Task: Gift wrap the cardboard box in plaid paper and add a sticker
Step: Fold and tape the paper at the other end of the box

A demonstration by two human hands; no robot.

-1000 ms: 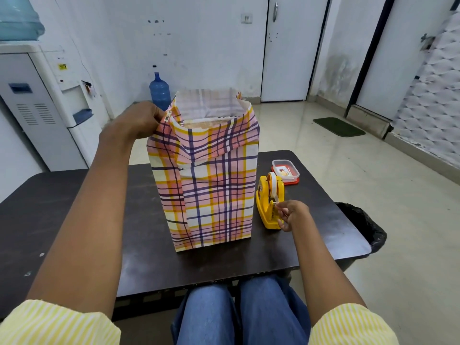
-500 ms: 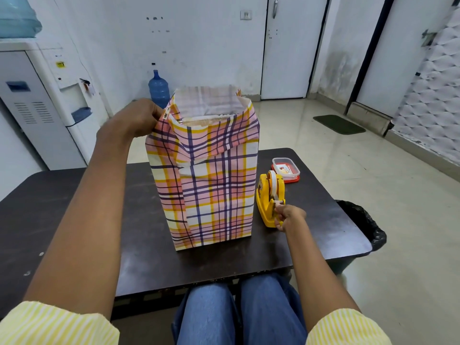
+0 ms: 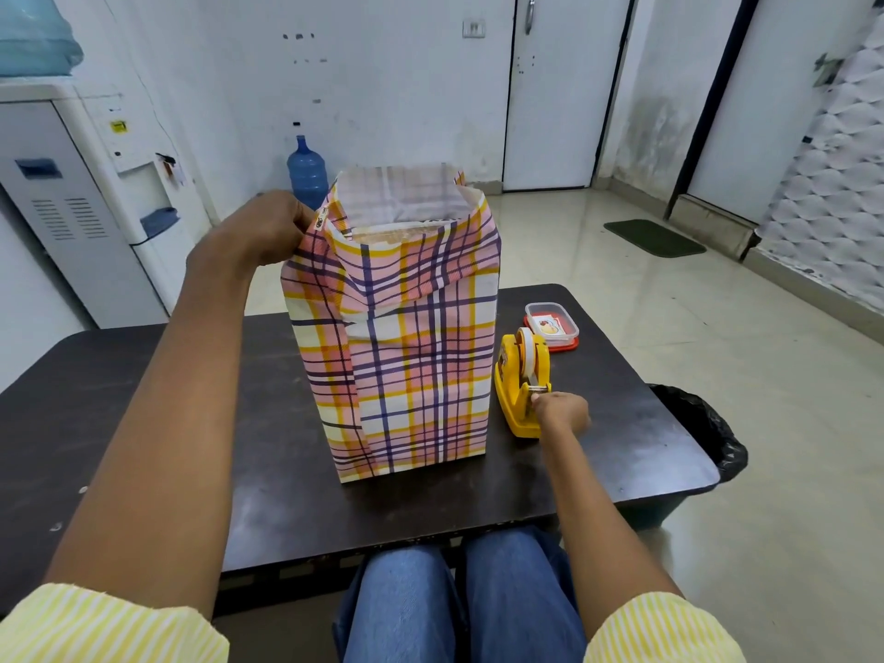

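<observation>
Head view, the only 1 here. The cardboard box stands upright at the middle of the dark bench. The plaid paper is wrapped round its sides and rises above the box top as an open collar, so only a strip of brown card shows inside.

The left hand is closed on the collar's corner at 10 o'clock from the box top, fingers curled round the paper edge. This grip probably keeps the loose wrap tight against the box and stops it springing open while nothing fastens it.

At 3 o'clock from the box, just beside it, sits the yellow tape dispenser, cutter end towards the person. The right hand is curled, fingertips pinching at that cutter. Whether a tape end is between them is too small to tell. With 1 hand busy holding paper, a dispenser close by allows a 1-handed pull.

At 1 o'clock from the dispenser lies a small clear container with a red base, holding a printed card, possibly the stickers. I judge the wrap about half done: top folds, taping and the sticker remain.
</observation>
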